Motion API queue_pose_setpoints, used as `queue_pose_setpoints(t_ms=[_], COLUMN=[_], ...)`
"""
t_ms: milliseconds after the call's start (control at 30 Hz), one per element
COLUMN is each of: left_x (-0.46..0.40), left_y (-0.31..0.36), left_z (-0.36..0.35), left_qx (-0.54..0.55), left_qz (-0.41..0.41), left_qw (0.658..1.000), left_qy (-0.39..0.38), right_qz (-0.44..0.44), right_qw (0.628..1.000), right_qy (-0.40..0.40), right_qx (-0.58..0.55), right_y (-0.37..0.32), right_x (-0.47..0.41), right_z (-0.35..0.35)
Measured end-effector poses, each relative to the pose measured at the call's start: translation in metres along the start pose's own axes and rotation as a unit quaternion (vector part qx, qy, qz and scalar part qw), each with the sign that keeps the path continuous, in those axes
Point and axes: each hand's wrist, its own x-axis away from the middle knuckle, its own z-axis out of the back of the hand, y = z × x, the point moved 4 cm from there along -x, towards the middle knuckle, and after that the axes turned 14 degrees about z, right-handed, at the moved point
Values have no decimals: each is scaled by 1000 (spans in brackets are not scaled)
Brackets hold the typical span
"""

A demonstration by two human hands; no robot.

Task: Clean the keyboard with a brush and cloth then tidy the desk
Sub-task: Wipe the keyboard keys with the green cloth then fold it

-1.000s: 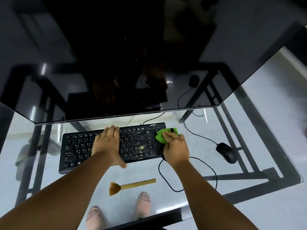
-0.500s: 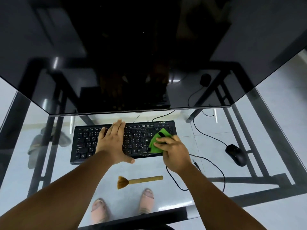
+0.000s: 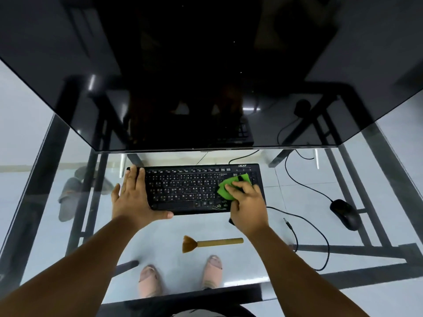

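Fingers of our right hand (image 3: 248,205) curl over a green cloth (image 3: 231,187) and press it onto the right part of the black Acer keyboard (image 3: 187,191), near the number pad; the cloth is bunched, with a dark strip showing at its far edge. Our left hand (image 3: 135,197) lies flat on the keyboard's left end, fingers straight and pointing away from us, thumb stretched along the near edge of the board, holding nothing. Both forearms reach in from the near corners of the view. The keyboard sits square on a glass desk (image 3: 297,225), just on the near side of a large dark monitor (image 3: 206,76) that fills the far half of the scene. Nearer to us than the keyboard, a small brush (image 3: 211,243) with a tan wooden handle lies on the glass, bristles to the left, apart from both hands. To the right, a black mouse (image 3: 345,213) rests well apart from the keyboard, its cable (image 3: 306,188) looping back toward the monitor; another black cable (image 3: 320,236) curls across the glass near our right wrist. Through the glass we see our feet (image 3: 180,277) in pale sandals on the tiled floor.
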Motion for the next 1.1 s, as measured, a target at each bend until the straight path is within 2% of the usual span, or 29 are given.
queue_pose_setpoints(t_ms=[100,200,267,333,467,533,700,767,867,933,1000,1100], left_x=[0,-2,-5,-7,-6,-6,-5,-4,-3,-4,-7,-10], left_y=[-6,-9,-13,-17,-27,-29,-31,-35,-43,-47,-50,-54], left_z=[-2,-1,1,4,6,5,4,2,-1,-2,-1,1], left_qx=[12,23,39,45,54,51,33,29,25,16,3,-8], left_qz=[-2,-9,-18,-35,-41,-41,-49,-51,-61,-76,-90,-105], left_qw=[1000,999,998,997,997,997,998,998,998,997,996,994], left_qy=[-12,-24,-35,-44,-47,-38,-18,-14,-13,-16,-23,-30], right_qz=[-28,77,141,144,45,38,120,98,35,18,28,100], right_qw=[999,989,977,980,998,998,984,990,999,1000,999,988], right_qy=[-33,-117,-148,-122,-22,-36,-127,-102,-11,-5,-31,-112], right_qx=[-8,-51,-62,-59,-33,-24,-33,-24,-21,-19,-29,-45], right_y=[-37,-76,-79,-63,-39,-55,-88,-79,-64,-72,-94,-129], right_x=[-16,-23,-20,-16,-21,-28,-33,-27,-15,-17,-25,-38], right_z=[-17,-34,-35,-28,-19,-24,-37,-33,-26,-31,-41,-58])
